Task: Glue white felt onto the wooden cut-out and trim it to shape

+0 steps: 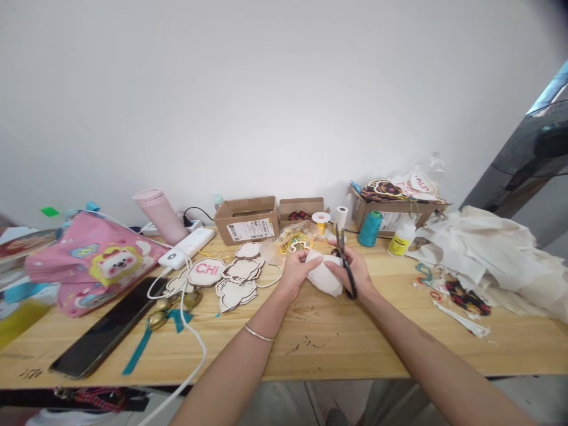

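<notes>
Holding the white cloth: in the head view, we are gripping the white cloth [323, 278] between both hands at the centre of the frame, over the wooden table [306, 346]; we cannot tell whether it is touching the wood.
Left hand: our left hand [295, 275] is pinching the cloth's left side, thumb on top, seemingly to steady it.
Right hand: our right hand [360, 275] is holding the scissors [341, 241] and resting its thumb on the cloth's right side, so it is apparently doing two jobs.
Scissors blades: they are pointing toward the top of the frame, probably so the edges are staying off the fabric.
Supplies: right of centre, the teal thread spool [370, 229] and squeeze bottle [402, 239] are standing upright, likely for easy reach.
Flat shapes: left of centre, the pale cutouts [242, 272] are overlapping, perhaps for compactness.
</notes>
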A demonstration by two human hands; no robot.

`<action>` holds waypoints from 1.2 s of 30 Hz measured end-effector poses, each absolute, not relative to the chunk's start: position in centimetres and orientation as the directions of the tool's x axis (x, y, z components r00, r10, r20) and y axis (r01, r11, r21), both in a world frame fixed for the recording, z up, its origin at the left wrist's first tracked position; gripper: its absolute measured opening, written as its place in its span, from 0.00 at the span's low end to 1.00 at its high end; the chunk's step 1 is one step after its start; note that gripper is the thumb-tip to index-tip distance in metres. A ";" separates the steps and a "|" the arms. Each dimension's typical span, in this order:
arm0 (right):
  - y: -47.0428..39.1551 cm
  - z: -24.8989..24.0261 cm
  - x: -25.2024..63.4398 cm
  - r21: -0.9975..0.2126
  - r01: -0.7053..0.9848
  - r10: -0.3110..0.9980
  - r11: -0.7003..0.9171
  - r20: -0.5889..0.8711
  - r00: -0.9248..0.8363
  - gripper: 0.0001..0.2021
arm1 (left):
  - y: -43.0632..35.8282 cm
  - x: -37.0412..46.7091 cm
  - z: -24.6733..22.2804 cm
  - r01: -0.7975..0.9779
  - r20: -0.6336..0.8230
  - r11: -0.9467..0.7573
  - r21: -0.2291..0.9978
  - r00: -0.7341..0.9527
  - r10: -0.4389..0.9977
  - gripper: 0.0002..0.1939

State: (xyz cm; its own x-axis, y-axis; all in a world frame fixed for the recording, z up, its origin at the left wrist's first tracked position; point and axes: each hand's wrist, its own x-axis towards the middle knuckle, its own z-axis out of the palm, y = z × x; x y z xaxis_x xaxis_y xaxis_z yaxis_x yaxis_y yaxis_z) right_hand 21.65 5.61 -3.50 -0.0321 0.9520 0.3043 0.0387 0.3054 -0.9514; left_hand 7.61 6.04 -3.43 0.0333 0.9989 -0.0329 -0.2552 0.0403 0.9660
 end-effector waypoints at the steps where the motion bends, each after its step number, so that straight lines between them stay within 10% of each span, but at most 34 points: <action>1: 5.5 -3.5 21.6 -0.945 0.052 0.946 0.322 0.320 -0.042 0.25 | 6.0 7.6 -3.4 -0.256 -0.032 0.037 0.966 0.023 0.999 0.16; 36: 6.3 -3.0 22.8 -0.958 -0.168 0.968 0.234 0.214 0.127 0.29 | 5.7 7.7 -2.9 -0.481 0.052 0.101 0.871 0.294 0.954 0.25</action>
